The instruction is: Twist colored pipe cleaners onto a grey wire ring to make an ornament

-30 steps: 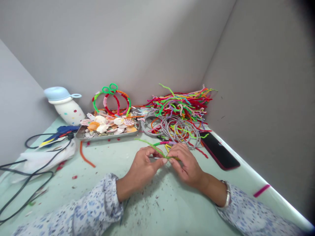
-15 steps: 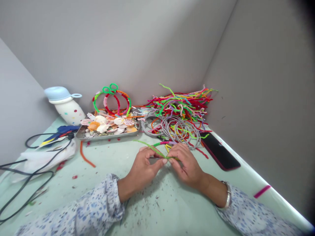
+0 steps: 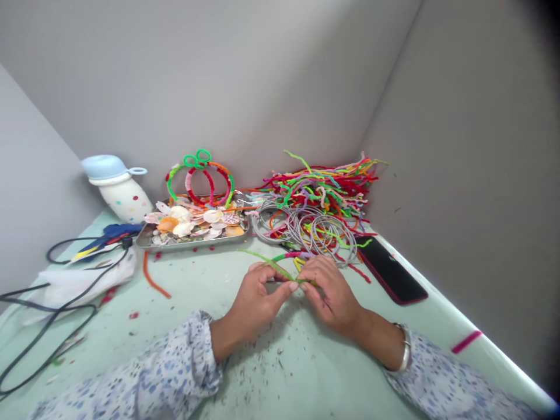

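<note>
The left hand and right hand, nearly touching, pinch the green pipe cleaner — in from the right edge of the table. Its loose end slants past the left hand, toward the far-left corner.

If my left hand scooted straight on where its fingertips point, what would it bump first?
Probably the right hand. Its fingertips sit close to those of the left hand, where both pinch the green fuzzy strip, though depth is unclear.
</note>
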`<move>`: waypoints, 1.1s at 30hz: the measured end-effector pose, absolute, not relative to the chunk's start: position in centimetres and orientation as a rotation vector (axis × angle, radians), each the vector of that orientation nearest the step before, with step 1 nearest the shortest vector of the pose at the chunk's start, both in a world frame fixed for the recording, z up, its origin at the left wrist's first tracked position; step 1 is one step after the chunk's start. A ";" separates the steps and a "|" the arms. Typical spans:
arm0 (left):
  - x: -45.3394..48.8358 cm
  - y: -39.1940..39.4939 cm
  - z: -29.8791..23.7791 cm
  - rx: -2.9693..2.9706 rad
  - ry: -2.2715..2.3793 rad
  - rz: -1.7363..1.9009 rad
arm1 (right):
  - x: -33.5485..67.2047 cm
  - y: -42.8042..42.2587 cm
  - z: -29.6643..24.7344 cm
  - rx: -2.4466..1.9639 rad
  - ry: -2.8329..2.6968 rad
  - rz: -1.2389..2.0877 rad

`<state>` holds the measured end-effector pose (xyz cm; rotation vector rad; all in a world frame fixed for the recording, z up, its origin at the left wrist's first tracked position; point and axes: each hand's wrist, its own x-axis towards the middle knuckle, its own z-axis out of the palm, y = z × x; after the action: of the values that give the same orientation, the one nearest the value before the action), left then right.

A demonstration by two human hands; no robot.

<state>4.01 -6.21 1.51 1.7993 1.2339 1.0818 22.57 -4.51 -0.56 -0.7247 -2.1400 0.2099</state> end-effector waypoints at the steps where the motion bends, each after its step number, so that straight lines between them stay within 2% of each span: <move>1: 4.0 -6.2 1.5 1.812 1.229 1.085 | 22.6 -4.5 -0.5 -0.720 -2.142 0.217; 7: 3.8 -6.2 1.3 1.669 1.179 1.118 | 22.8 -4.8 0.1 -0.761 -2.032 0.274; 11: 3.5 -5.8 1.0 1.469 1.165 1.166 | 23.1 -4.7 0.1 -0.862 -1.820 0.170; 15: 3.3 -5.6 1.0 1.521 1.194 1.323 | 23.2 -4.7 -0.3 -0.867 -1.726 0.139; 20: 3.6 -6.4 1.4 1.899 1.117 1.455 | 22.7 -5.1 -0.5 -0.788 -1.962 0.541; 25: 3.6 -6.4 1.4 2.201 1.051 1.309 | 22.1 -5.2 -0.6 -0.845 -1.721 1.047; 33: 3.3 -5.6 1.1 2.292 1.077 1.294 | 22.0 -4.4 0.0 -0.917 -1.497 1.373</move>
<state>3.33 -5.58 1.12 2.2917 1.0767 1.2942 21.96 -4.45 -0.02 -0.9167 -1.4968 1.3729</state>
